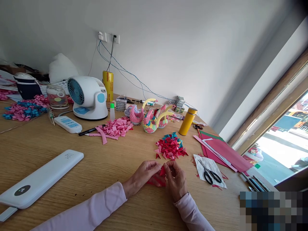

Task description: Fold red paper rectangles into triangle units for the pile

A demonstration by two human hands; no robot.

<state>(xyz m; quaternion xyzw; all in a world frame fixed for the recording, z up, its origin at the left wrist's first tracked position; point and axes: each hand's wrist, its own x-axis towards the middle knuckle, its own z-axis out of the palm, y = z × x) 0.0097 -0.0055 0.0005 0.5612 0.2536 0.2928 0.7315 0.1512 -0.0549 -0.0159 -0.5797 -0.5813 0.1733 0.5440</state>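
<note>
Pink sleeves (101, 205) | left hand (144, 175), right hand (176, 181): fingers pinched shut on creased red paper (161, 175)

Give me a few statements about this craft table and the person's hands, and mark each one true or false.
1. Both hands, the left hand and the right hand, pinch a piece of red paper. True.
2. The scissors are in the right hand. False: they lie on a white sheet on the table, to the right of the hands.
3. A pile of red folded pieces lies just beyond the hands. True.
4. The yellow bottle lies on its side. False: it stands upright, slightly tilted in the picture.
5. The white fan stands at the far left of the table. True.
</note>
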